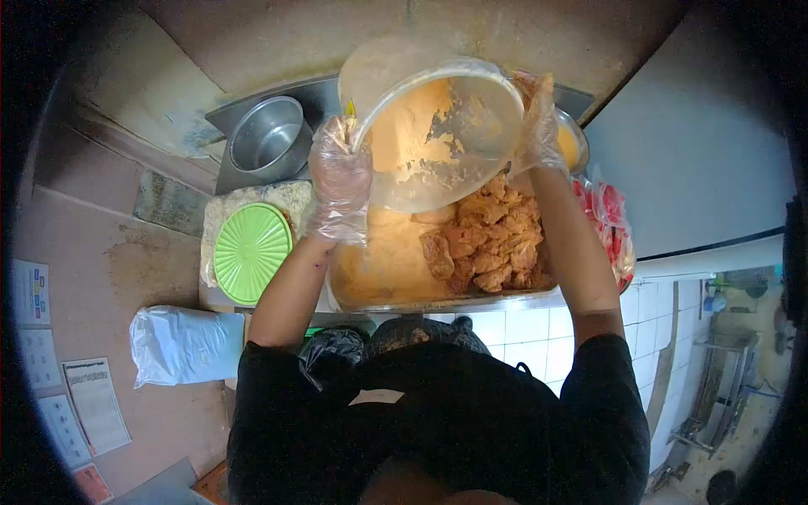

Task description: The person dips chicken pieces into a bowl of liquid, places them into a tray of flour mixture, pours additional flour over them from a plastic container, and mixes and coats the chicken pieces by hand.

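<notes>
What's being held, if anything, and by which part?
A tilted translucent tub, by opposite sides of its rim, in the left hand and right hand.

Wall notices (97, 404) illeg., too sm./blurry

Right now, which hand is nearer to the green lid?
Left. The left hand is beyond and right of the green lid; the right hand is farther right, across the tub.

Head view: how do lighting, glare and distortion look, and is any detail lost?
Head view: strong fisheye bend, with black corners; shiny highlights on the plastic gloves of the left hand and right hand; the black shirt sinks into shadow with little detail; fine print on the wall papers cannot be read.
</notes>
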Motion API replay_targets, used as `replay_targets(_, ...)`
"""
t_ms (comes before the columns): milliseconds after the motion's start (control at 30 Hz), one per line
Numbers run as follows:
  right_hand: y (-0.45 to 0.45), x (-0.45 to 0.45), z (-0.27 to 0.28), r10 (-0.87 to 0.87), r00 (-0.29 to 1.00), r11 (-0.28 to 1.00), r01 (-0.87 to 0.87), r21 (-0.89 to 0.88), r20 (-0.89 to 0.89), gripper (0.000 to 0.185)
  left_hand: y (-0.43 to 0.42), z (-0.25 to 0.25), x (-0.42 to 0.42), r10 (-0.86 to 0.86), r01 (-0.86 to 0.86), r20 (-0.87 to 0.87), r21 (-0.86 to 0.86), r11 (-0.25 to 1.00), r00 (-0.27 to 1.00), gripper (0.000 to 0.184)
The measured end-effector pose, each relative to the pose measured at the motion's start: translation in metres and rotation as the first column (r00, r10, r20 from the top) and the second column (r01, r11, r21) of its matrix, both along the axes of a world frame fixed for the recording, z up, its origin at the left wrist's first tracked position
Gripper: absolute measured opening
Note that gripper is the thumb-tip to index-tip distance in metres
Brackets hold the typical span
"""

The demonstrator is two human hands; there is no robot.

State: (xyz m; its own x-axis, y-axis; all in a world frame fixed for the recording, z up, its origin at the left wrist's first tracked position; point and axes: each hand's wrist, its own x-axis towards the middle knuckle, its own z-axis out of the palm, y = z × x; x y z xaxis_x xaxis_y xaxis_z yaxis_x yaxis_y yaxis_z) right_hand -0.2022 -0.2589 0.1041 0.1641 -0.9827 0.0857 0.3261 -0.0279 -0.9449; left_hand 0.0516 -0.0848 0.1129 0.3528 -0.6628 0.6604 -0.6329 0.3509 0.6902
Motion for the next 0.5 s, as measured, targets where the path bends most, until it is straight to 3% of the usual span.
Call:
replay_targets(67, 0.03, 0.001, 0.024, 0.067, 0.986, 0.968, -0.101, 0.231, 0.151, 0.072, 0.002, 0.008, -0.02, -0.007, 0.007, -0.01, 0.007, 1.0, 1.0, 0.009)
replay_targets(100, 0.03, -0.006, 0.017, 0.048, 0.99, 0.978, -0.074, 0.195, 0.135, 0.07, 0.005, 0.009, -0.028, -0.011, 0.011, -0.016, 0.015, 1.0, 1.0, 0.007)
replay_targets(200, 0.021, -0.026, -0.01, 0.013, 0.99, 0.994, -0.029, 0.108, 0.141, 0.066, 0.012, -0.004, -0.031, 0.036, -0.025, 0.293, -0.043, 0.999, 0.955, 0.009)
replay_targets(300, 0.036, -0.045, -0.027, 0.011, 0.969, 0.992, -0.042, 0.122, 0.248, 0.063, 0.02, 0.0, -0.045, 0.039, 0.028, 0.432, -0.147, 0.989, 0.901, 0.013)
replay_targets(400, 0.059, -0.051, -0.026, 0.009, 0.924, 0.991, -0.06, 0.121, 0.382, 0.059, 0.017, 0.007, -0.067, -0.053, 0.07, 0.16, -0.101, 0.992, 0.986, 0.015)
replay_targets(467, 0.044, -0.058, -0.047, 0.048, 0.892, 0.991, -0.099, 0.091, 0.449, 0.055, 0.02, 0.016, -0.076, -0.016, 0.045, 0.298, -0.089, 0.995, 0.954, 0.016)
replay_targets(500, 0.049, -0.059, -0.043, 0.04, 0.917, 0.992, -0.085, 0.098, 0.398, 0.053, 0.023, 0.018, -0.08, -0.003, 0.035, 0.366, -0.081, 0.996, 0.93, 0.017)
